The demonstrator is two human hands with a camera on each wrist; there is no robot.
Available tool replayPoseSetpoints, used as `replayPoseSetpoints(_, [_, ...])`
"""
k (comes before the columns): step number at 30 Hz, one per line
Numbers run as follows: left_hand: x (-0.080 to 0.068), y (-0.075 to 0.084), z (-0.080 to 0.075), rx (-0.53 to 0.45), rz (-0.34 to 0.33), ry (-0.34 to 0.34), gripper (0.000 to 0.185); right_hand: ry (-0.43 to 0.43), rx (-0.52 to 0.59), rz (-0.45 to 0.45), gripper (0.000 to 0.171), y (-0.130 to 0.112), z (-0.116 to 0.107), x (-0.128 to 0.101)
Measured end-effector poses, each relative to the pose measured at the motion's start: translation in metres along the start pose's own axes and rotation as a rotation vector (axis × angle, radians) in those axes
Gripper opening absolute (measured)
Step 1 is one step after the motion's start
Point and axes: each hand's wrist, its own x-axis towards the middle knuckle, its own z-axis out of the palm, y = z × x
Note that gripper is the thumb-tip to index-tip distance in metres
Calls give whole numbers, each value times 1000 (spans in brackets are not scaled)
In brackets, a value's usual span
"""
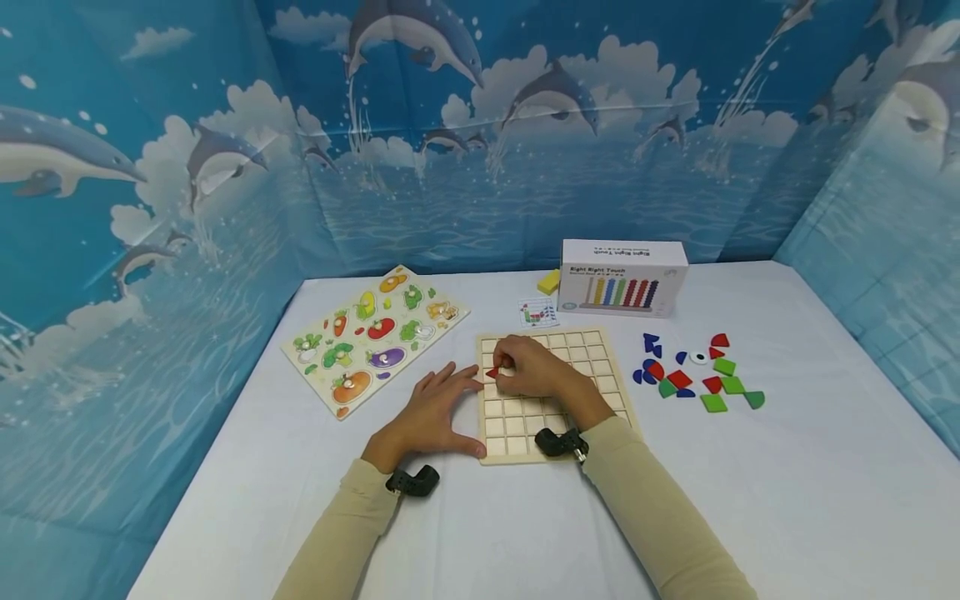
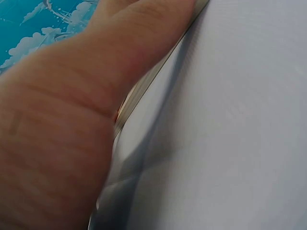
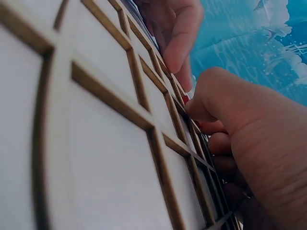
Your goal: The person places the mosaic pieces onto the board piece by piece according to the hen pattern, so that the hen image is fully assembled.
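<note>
1. Right hand (image 1: 528, 371) lies over the left-middle part of the pale wooden grid board (image 1: 600, 367), a flat tray of square cells at the centre of the white table (image 1: 787, 475). Its fingers are curled and pinch a small red triangular piece (image 1: 492, 372) at the board's left column of cells.
2. In the right wrist view the right hand (image 3: 249, 139) shows bent knuckles low over the cell ridges of the board (image 3: 96, 143); only a sliver of the red piece (image 3: 186, 99) is visible under the fingertips. Whether the piece sits fully inside a cell cannot be told.
3. Left hand (image 1: 435, 412) rests flat on the table just left of the board, fingers straight and spread, holding nothing. Its fingertips reach the board's left edge near the red piece; the thumb lies along the board's near-left corner.
4. In the left wrist view the left hand (image 2: 62, 120) fills the left of the frame, with the board's thin edge (image 2: 144, 88) running beside it.
5. Right of the board: a loose cluster of red, blue and green flat shape pieces (image 1: 693, 375), well apart from both hands.
6. Far side of the board: a white cardboard box printed with coloured bars (image 1: 622, 277), a small yellow block (image 1: 549, 282) at its left, and a small printed card (image 1: 537, 313) between box and board.
7. Left of the board: a wooden vegetable peg puzzle (image 1: 371, 337), set at an angle.
8. Both forearms wear beige sleeves (image 1: 652, 500) with black wrist mounts (image 1: 558, 442).
</note>
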Motion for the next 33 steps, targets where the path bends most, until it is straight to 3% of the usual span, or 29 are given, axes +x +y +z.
replayPoseSetpoints(8, [-1, 2, 3, -12, 7, 18, 97, 19, 96, 10, 15, 1, -14, -18])
replayPoseSetpoints(15, [-3, 2, 2, -33, -3, 15, 98, 46, 80, 66, 16, 16, -55, -57])
replayPoseSetpoints(20, [-5, 0, 1, -32, -26, 21, 99, 71, 25, 211, 16, 44, -93, -90])
replayPoseSetpoints(28, [-4, 0, 3, -38, -19, 27, 98, 171, -89, 566, 20, 100, -153, -152])
replayPoseSetpoints(33, [-2, 2, 2, -42, -15, 22, 98, 177, -89, 689, 43, 130, -175, -189])
